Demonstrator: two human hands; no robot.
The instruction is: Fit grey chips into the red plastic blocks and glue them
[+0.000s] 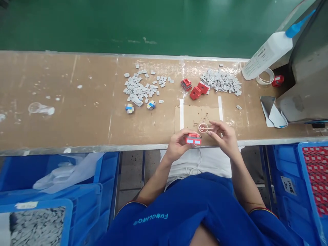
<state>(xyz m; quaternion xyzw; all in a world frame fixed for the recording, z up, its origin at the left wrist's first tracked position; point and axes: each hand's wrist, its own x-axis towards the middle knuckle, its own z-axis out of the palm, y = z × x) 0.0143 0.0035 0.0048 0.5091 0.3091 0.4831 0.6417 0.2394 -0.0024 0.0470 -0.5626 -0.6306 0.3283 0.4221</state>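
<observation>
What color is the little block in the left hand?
The block is red with light blue patches on its side. The head view shows it best.

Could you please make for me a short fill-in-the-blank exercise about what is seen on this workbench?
1. The hand gripping the red block is the person's ____ hand.
2. The nozzle of the white squeeze bottle is ____.
3. The white strips lying on the cardboard sheet number ____.

Missing words: left; blue; two.
</observation>
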